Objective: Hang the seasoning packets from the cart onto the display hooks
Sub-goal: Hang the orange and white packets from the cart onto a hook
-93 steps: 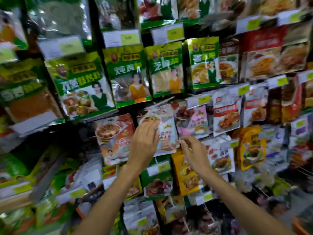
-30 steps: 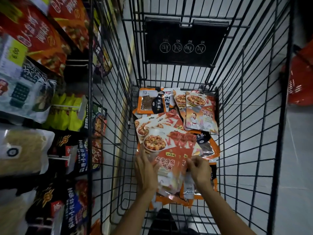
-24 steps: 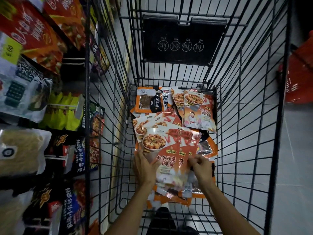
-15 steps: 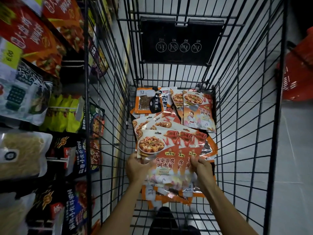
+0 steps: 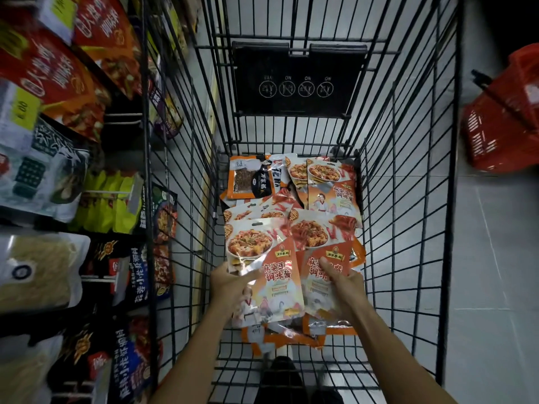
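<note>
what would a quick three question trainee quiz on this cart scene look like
1. True or false: the left hand and right hand each hold seasoning packets inside the cart.
2. What sits on the floor to the right of the cart? A) red basket B) blue crate C) cardboard box
3. Fill in: the yellow-green packets hang on the person's ____ side.
Key: 1 true; 2 A; 3 left

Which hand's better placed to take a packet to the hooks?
Probably left: the left hand grips the top packet and the display hooks hang on its side; the right hand holds a lower packet.
</note>
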Action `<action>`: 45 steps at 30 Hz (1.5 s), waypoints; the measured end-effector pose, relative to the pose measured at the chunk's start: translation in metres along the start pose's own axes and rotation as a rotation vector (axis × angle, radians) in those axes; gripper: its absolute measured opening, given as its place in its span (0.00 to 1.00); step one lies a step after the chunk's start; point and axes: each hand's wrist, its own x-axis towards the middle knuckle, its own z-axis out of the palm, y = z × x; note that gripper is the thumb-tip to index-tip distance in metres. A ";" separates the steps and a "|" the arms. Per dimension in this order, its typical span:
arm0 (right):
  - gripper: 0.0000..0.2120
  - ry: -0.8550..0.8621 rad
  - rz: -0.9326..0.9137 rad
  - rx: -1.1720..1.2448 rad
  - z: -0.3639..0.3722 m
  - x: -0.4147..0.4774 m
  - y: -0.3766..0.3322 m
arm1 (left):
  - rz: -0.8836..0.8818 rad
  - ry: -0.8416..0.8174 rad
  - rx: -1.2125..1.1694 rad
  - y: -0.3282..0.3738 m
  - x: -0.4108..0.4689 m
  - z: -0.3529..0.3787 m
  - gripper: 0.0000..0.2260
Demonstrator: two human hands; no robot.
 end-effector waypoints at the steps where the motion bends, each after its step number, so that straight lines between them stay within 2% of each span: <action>1: 0.10 0.005 -0.011 0.014 -0.002 -0.003 -0.004 | -0.028 -0.004 -0.029 0.003 -0.001 -0.001 0.20; 3: 0.10 0.004 -0.025 0.041 -0.006 -0.012 -0.013 | -0.071 -0.038 -0.075 0.010 -0.006 -0.004 0.21; 6: 0.10 -0.024 -0.059 0.016 -0.011 -0.028 -0.027 | -0.083 -0.121 -0.160 0.023 -0.018 -0.008 0.34; 9: 0.13 -0.070 -0.103 -0.019 -0.014 -0.047 -0.045 | -0.019 -0.178 -0.217 0.038 -0.039 -0.018 0.38; 12: 0.11 -0.126 -0.159 -0.035 -0.018 -0.071 -0.067 | 0.050 -0.181 -0.222 0.057 -0.064 -0.034 0.46; 15: 0.15 -0.208 -0.249 -0.074 -0.020 -0.101 -0.091 | 0.132 -0.145 -0.253 0.074 -0.094 -0.053 0.44; 17: 0.17 -0.275 -0.289 -0.098 -0.020 -0.122 -0.105 | 0.205 -0.076 -0.293 0.082 -0.116 -0.066 0.41; 23: 0.14 -0.449 -0.458 -0.215 -0.013 -0.196 -0.141 | 0.373 0.095 -0.471 0.095 -0.213 -0.117 0.31; 26: 0.08 -0.571 -0.524 -0.240 -0.008 -0.241 -0.150 | 0.496 0.191 -0.537 0.092 -0.278 -0.146 0.29; 29: 0.09 -0.696 -0.594 -0.289 0.002 -0.289 -0.153 | 0.629 0.318 -0.543 0.078 -0.347 -0.179 0.25; 32: 0.18 -0.809 -0.651 -0.375 0.016 -0.342 -0.148 | 0.675 0.443 -0.566 0.053 -0.415 -0.211 0.20; 35: 0.16 -0.930 -0.707 -0.472 0.031 -0.400 -0.134 | 0.712 0.582 -0.637 0.021 -0.483 -0.240 0.15; 39: 0.13 -1.191 -0.761 -0.542 0.050 -0.483 -0.102 | 0.732 0.783 -0.667 -0.034 -0.570 -0.276 0.20; 42: 0.13 -1.377 -0.746 -0.573 0.068 -0.535 -0.067 | 0.761 0.940 -0.700 -0.080 -0.628 -0.298 0.16; 45: 0.14 -1.451 -0.773 -0.617 0.083 -0.585 -0.021 | 0.750 1.087 -0.705 -0.132 -0.680 -0.316 0.14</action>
